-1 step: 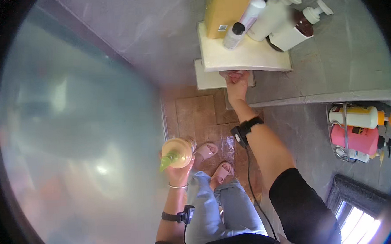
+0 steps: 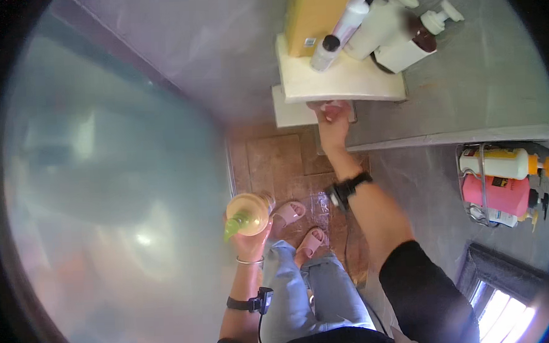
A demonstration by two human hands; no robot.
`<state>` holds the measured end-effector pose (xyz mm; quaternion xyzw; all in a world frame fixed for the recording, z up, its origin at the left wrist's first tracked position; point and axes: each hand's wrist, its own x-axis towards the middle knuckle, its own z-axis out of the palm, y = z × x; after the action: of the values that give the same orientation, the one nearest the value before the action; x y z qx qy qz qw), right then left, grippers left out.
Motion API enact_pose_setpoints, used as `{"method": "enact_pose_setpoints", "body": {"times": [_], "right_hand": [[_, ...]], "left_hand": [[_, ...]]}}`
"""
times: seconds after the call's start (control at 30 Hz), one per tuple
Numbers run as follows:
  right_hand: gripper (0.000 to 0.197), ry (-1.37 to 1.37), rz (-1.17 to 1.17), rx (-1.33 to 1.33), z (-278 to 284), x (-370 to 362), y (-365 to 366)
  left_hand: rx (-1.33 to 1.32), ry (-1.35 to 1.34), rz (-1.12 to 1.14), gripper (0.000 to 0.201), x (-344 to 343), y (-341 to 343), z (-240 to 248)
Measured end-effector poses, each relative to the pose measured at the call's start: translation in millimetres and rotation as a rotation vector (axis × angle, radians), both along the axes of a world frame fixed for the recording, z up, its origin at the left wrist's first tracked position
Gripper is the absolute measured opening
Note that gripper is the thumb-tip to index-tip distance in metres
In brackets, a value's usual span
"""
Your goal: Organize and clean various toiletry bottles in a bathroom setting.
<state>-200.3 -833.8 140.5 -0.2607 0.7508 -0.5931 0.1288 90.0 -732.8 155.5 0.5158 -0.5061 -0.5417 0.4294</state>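
Observation:
My left hand [image 2: 253, 241] is wrapped round a round, pale yellow pump bottle [image 2: 256, 208] with a translucent green pump head [image 2: 235, 224], held beside the frosted panel. Seen from above, the bottle's lower part is mostly hidden. My right hand [image 2: 332, 127] reaches under the front edge of the upper white shelf [image 2: 344, 90], over the lower white shelf [image 2: 286, 113]. Its fingers are curled in, with something pinkish among them; the shelf hides part of them, and I cannot make out what they hold.
On the upper shelf stand a yellow box [image 2: 317, 16], a small black-capped bottle [image 2: 324, 54] and several pump bottles [image 2: 398, 52]. A wire rack [image 2: 483, 187] with bottles hangs at the right, above a small window [image 2: 501, 315]. The frosted panel [image 2: 116, 190] fills the left side.
My right wrist has turned slightly, its hand staying under the upper shelf. The view has shifted a little; my left hand keeps the pump bottle in the same place.

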Motion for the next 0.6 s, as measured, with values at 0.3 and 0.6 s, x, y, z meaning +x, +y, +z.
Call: {"method": "enact_pose_setpoints", "body": {"times": [0.3, 0.6], "right_hand": [[0.044, 0.582, 0.086, 0.054, 163, 10, -31], [0.033, 0.326, 0.052, 0.007, 147, 4, 62]], "left_hand": [[-0.388, -0.002, -0.016, 0.074, -44, -79, 107], [-0.484, 0.173, -0.354, 0.075, -160, -153, 208]]}}
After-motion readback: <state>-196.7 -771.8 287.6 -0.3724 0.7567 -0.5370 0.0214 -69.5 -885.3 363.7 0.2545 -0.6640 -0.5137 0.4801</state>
